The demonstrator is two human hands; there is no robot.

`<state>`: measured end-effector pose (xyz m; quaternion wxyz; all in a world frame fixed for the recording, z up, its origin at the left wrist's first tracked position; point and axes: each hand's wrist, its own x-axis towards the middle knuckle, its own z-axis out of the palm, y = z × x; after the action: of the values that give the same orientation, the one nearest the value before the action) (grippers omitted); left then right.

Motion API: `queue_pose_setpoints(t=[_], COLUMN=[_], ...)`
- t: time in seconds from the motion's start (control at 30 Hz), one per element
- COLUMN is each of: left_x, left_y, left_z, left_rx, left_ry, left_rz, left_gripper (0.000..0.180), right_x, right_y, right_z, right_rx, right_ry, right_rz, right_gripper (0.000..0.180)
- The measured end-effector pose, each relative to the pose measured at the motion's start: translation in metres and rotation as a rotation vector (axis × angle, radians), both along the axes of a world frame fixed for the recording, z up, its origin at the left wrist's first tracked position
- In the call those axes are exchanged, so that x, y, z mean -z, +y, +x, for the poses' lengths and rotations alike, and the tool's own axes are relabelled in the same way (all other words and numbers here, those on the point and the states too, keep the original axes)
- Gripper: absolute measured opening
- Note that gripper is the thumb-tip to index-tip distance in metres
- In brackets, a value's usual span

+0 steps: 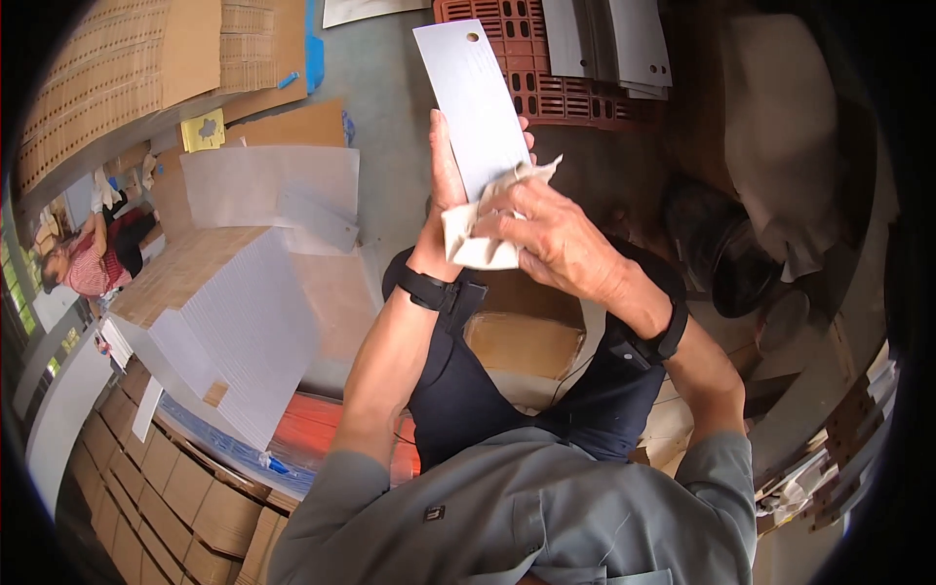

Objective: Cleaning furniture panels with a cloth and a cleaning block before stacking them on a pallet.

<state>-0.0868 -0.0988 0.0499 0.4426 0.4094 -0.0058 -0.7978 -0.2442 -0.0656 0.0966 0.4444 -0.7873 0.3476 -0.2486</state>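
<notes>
A long white panel (475, 107) with a round hole near its far end is held up in front of me, tilted slightly to the left. My left hand (447, 185) grips it from beneath, thumb along the left edge and fingertips showing at the right edge. Bunched in my right hand (565, 234) is a cream cloth (480, 252), pressed against the near end of the panel. The cloth and my right fingers cover that end. Part of my left palm is hidden behind the panel and cloth.
Beyond the panel stands a reddish-brown plastic crate (517, 93) with more white panels (639, 44) on it. At left rises a tall stack of pale boards (244, 331); cardboard stacks (190, 54) lie behind. Another person (93, 268) is at the far left. A dark rounded object (741, 263) sits at right.
</notes>
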Motion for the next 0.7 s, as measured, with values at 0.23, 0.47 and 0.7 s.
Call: queue_pose_setpoints(t=[0.23, 0.47, 0.7], left_x=[0.088, 0.113, 0.112], left_y=[-0.004, -0.014, 0.005], left_z=[0.02, 0.018, 0.029], left_rx=[-0.07, -0.24, -0.006], left_ry=[-0.031, -0.118, 0.448], left_rz=[-0.111, -0.166, -0.439], left_gripper=[0.081, 0.053, 0.059], right_x=[0.11, 0.125, 0.083], right_y=[0.054, 0.012, 0.019], right_z=[-0.048, -0.076, -0.073], right_rx=[-0.373, -0.059, 0.076], right_ry=[0.248, 0.328, 0.261], right_rz=[0.42, 0.183, -0.043], right_gripper=[0.027, 0.025, 0.03])
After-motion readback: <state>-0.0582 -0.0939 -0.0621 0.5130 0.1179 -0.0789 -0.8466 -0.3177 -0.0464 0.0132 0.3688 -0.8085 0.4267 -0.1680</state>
